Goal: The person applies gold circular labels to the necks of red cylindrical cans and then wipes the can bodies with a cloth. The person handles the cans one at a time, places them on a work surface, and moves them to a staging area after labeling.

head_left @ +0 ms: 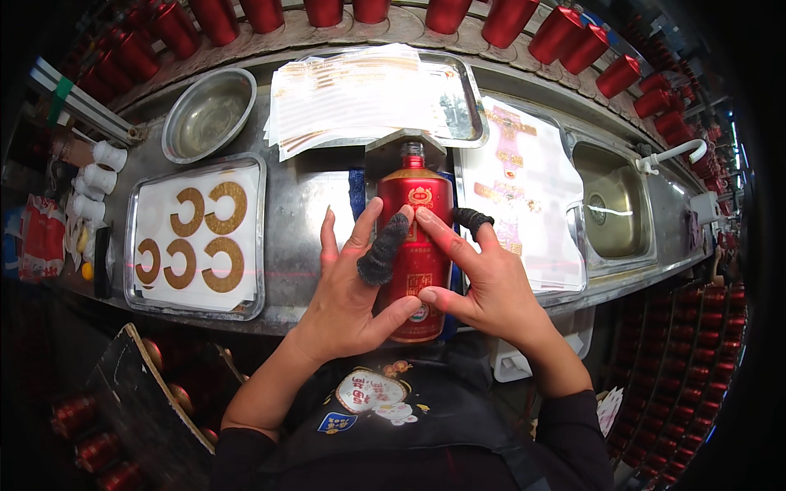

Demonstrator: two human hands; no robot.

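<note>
A red bottle point(422, 263) with gold decoration and an uncapped threaded neck lies in front of me, its neck pointing away. From its left side my left hand point(350, 288) touches the front with the index fingertip and thumb, the other fingers spread. My right hand point(485, 282) does likewise from the right. Both index fingertips nearly meet below the gold emblem point(420, 196); both thumbs press near the lower label. A black sleeve covers part of my left index finger, and another covers a right finger. A metal holder point(403, 141) stands behind the neck.
Left, a tray point(260, 237) bears several gold C-shaped decals point(223, 265); beyond it sits a metal bowl point(209, 114). Stacked decal sheets point(348, 98) lie behind the bottle, more sheets point(536, 221) to the right, near a sink point(610, 204). Red bottles point(508, 20) line a far conveyor.
</note>
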